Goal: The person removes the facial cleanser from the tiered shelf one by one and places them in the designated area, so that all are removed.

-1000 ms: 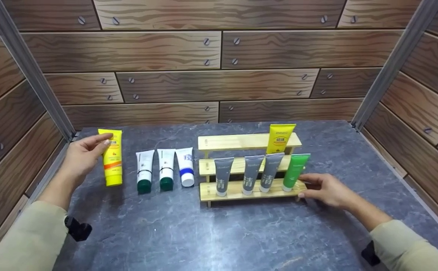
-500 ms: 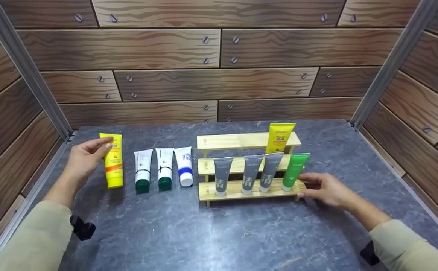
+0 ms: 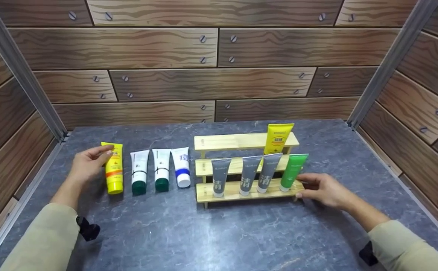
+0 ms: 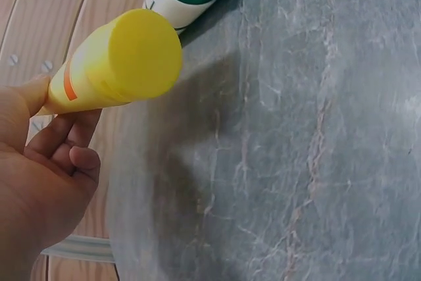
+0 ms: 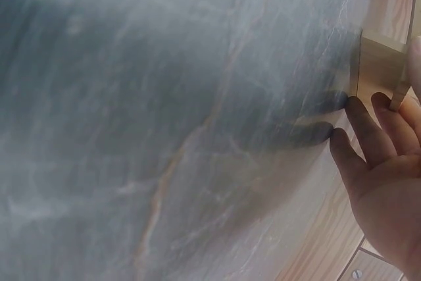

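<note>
Tabletop | left grip pinches yellow tube | right grip holds rack

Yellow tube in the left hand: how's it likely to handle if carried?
The yellow tube may swing at its cap, since the left hand pinches it near the flat end. Its tapering body looks squeezable, so it probably gives under pressure. Laid down, it might roll slightly on the round cap, though the flat end should limit that.

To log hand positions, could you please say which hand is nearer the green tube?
Right: the right hand is beside the green tube; the left hand, far to its left, pinches a yellow tube.
</note>
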Available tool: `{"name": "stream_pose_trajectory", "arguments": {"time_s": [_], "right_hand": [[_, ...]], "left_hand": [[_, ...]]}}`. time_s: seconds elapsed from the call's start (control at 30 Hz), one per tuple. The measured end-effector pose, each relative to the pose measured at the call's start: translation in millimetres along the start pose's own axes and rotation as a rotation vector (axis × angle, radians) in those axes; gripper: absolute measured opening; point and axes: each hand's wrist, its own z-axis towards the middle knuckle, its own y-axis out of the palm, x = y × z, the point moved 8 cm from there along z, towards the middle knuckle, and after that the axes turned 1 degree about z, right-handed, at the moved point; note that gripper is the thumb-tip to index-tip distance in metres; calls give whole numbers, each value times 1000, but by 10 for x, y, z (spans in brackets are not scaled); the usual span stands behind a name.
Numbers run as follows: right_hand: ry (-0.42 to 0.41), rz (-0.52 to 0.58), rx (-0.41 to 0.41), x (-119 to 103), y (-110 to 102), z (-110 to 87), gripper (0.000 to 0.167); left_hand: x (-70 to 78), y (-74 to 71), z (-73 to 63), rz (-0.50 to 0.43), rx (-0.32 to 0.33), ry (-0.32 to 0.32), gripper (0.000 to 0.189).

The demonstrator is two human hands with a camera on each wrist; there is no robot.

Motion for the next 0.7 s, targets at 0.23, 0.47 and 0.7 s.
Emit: {"name": "stream_pose_trajectory", "arguments": {"time_s": [0.23,0.47,0.7], "right_hand": [[1,-2,-2,-11,8,8,61],[13,1,-6,-10,7,10,62],[-11,29,-8,-20,18,2,59]], "left_hand": [[-139,27,39,5,-2,-50,51],[-210,56,117,-2,3,-57,51],[-242,121,139,-13,-16,-69,51]]}}
